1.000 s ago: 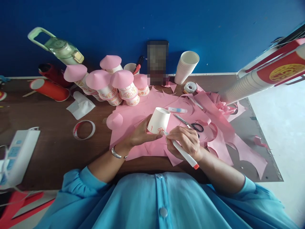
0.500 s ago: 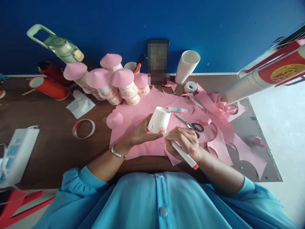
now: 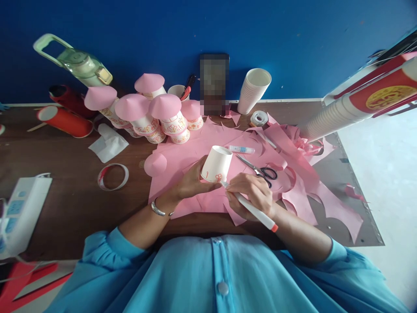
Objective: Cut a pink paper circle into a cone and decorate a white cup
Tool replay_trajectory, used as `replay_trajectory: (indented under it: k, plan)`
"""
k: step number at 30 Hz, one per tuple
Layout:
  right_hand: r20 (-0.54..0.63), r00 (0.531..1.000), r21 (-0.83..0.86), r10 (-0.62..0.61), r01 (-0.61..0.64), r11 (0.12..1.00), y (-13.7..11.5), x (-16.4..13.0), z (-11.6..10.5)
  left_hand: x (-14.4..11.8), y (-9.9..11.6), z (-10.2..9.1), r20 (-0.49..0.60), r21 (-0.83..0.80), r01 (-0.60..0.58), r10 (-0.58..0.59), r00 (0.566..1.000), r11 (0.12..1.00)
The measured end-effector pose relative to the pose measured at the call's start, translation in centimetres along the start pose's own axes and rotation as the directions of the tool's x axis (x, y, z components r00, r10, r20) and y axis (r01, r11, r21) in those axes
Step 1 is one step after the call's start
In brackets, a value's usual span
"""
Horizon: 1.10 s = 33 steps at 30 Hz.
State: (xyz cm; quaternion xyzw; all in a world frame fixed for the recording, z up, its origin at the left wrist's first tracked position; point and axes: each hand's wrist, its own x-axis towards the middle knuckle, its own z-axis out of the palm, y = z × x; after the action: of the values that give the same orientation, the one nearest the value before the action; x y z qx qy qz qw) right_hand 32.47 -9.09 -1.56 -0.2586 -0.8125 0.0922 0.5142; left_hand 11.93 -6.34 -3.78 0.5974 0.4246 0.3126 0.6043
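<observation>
Holding the cup [image 3: 216, 161], the left hand [image 3: 193, 179] is closed around its side, and the cup is tilted, narrow end up, between both hands and above the pink paper [image 3: 208, 135]. The right hand [image 3: 250, 194] is gripping a pen [image 3: 256, 210], with its tip very near the red flower [image 3: 219, 177] drawn low on the cup; whether the tip touches, I cannot tell. Just beyond the right hand lie the scissors [image 3: 257, 169]; beyond the cup is a tube [image 3: 241, 150]. To the left of the left hand there is a cone [image 3: 155, 164], and farther left, on the table [image 3: 74, 208], a ring [image 3: 125, 176]. Beyond the left hand stand decorated cups [image 3: 175, 125] with pink roofs [image 3: 165, 105].
</observation>
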Motion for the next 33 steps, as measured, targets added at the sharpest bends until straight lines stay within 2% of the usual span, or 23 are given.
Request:
replay_trajectory:
  k: [3,6,10,14,18,24,33]
  plan:
    - [-0.058,0.995,0.001,0.083,-0.083,0.997,-0.1,0.2,-0.7,-0.3,0.0,-0.2,0.001,-0.061,0.042,-0.042,0.999,0.997]
    - [-0.099,0.985,-0.016,0.141,-0.144,0.99,0.0,0.0,-1.1,-0.5,-0.6,-0.2,-0.001,-0.197,0.056,-0.057,0.998,0.979]
    - [-0.108,0.978,0.016,0.176,-0.175,0.984,0.5,-0.3,-0.8,-0.2,-1.8,0.1,-0.037,-0.4,-0.025,0.011,0.999,0.916]
    - [-0.098,0.983,0.019,0.157,-0.156,0.988,0.8,-0.6,-0.2,0.0,-2.4,0.4,-0.042,-0.501,-0.093,0.084,0.996,0.86]
    - [-0.077,0.99,-0.001,0.115,-0.116,0.993,0.9,-0.6,0.1,-0.2,-2.3,0.3,0.037,-0.499,-0.041,0.068,0.997,0.866]
    - [-0.043,0.995,-0.006,0.088,-0.088,0.996,0.8,-0.6,0.2,-0.3,-1.0,0.4,0.038,-0.445,0.1,-0.093,0.995,0.89]
    - [-0.063,0.994,-0.024,0.095,-0.096,0.995,0.6,-0.6,0.1,-0.3,-1.3,0.3,0.045,-0.411,0.099,-0.088,0.995,0.906]
